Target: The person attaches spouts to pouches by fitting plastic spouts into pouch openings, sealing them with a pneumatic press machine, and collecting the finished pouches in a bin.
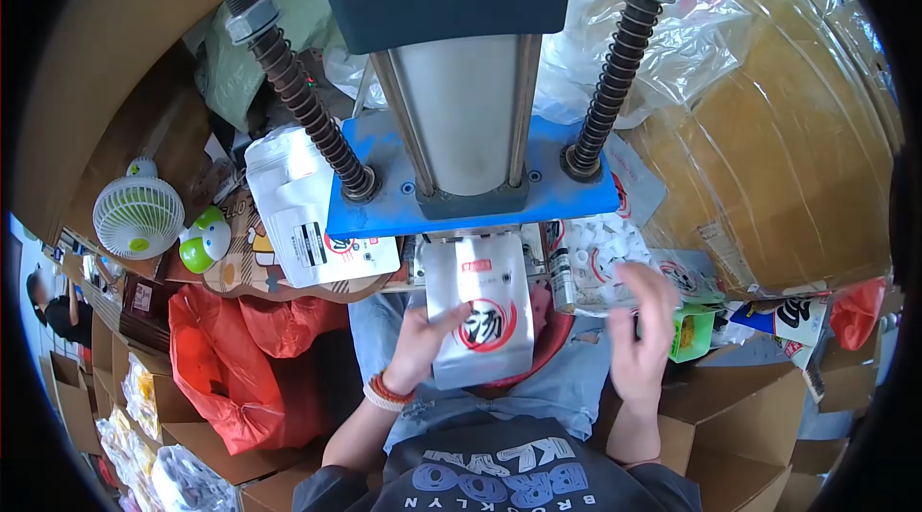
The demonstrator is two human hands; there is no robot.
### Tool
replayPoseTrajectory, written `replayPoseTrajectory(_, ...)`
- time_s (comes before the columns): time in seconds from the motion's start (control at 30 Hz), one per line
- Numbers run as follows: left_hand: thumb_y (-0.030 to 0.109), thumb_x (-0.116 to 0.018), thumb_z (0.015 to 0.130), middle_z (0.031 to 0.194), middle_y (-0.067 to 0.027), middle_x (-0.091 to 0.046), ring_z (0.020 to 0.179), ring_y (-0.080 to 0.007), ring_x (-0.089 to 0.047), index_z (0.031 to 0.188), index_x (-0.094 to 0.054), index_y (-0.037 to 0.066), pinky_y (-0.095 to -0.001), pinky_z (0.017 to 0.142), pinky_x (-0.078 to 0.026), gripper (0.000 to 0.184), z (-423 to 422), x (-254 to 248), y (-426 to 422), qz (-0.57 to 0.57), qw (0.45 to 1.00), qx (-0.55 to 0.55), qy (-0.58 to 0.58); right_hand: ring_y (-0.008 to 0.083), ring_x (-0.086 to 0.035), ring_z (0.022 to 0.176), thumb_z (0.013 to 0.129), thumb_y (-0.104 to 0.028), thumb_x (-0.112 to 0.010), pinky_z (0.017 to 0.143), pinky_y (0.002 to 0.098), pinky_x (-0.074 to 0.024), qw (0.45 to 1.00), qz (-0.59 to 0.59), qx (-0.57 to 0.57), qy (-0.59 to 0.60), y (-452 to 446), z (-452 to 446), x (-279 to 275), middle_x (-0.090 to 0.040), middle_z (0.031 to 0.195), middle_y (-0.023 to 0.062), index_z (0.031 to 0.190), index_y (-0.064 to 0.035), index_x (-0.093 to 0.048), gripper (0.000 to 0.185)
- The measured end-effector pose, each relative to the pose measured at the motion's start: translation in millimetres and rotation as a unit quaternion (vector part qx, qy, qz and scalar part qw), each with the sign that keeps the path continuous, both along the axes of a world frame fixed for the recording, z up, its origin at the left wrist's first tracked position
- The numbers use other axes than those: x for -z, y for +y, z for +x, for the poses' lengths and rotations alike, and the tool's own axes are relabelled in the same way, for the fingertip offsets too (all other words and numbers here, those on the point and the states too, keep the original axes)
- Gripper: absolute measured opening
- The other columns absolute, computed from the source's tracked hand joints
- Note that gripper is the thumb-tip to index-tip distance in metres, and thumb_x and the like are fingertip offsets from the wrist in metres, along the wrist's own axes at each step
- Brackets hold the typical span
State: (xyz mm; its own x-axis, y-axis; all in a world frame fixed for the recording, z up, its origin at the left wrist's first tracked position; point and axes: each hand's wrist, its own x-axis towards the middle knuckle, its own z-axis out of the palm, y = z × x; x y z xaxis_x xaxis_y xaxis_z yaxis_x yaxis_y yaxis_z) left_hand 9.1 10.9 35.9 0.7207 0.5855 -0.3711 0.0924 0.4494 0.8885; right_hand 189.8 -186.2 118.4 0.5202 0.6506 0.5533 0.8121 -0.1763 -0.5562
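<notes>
My left hand (pixel 420 344) grips a white pouch (pixel 482 358) by its left side, with the thumb on the front. The pouch is printed with a red ring around a dark character, and its upper end lies under the blue plate (pixel 471 214) of a press. My right hand (pixel 643 331) is raised over the right edge of a pile of small white pieces (pixel 605 248). Its thumb and curled fingers are apart, slightly blurred, and I see nothing between them. A stack of similar white pouches (pixel 312 209) lies left of the press.
The press cylinder (pixel 456 113) stands ahead, between two spring-wrapped rods. At left are a small fan (pixel 139 216) and a red plastic bag (pixel 226 368). A green container (pixel 689 334) is beyond my right hand, above open cardboard boxes (pixel 740 416).
</notes>
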Motion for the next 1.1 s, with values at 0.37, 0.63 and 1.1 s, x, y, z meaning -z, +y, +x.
replayPoseTrajectory(0.37, 0.048, -0.081, 0.077, 0.147, -0.0171, -0.043, 0.132, -0.0240, -0.045, 0.144, -0.040, 0.000, -0.0507, 0.107, -0.033, 0.092, -30, 0, 69, 0.582, 0.770, -0.049, 0.256, 0.0307, -0.059, 0.099, 0.098, -0.017, -0.056, 0.088, 0.0392, -0.0447, 0.973, -0.208, 0.016, 0.101, -12, 24, 71, -0.060, 0.109, 0.0138, 0.111, -0.0051, -0.065, 0.019)
replayPoseTrajectory(0.63, -0.005, -0.065, 0.080, 0.109, -0.0124, -0.073, 0.100, -0.0297, -0.071, 0.107, -0.075, 0.010, -0.0360, 0.083, -0.056, 0.032, -103, 40, 82, 0.658, 0.718, -0.086, 0.212, 0.0115, -0.059, 0.091, 0.090, -0.001, -0.065, 0.076, 0.0241, -0.0453, 0.970, 0.037, 0.092, 0.222, -8, 35, 68, -0.064, 0.110, 0.0052, 0.112, -0.0012, -0.065, 0.022)
replayPoseTrajectory(1.1, 0.001, -0.070, 0.072, 0.106, -0.0063, -0.074, 0.098, -0.0259, -0.073, 0.103, -0.074, 0.006, -0.0339, 0.085, -0.060, 0.031, -83, -73, -18, 0.695, 0.716, 0.050, 0.036, 0.0175, -0.065, 0.082, 0.072, -0.015, -0.084, 0.068, 0.0297, -0.0565, 0.936, 0.072, -0.293, -0.183, 29, -55, -19, -0.069, 0.101, 0.0052, 0.109, -0.0028, -0.073, 0.040)
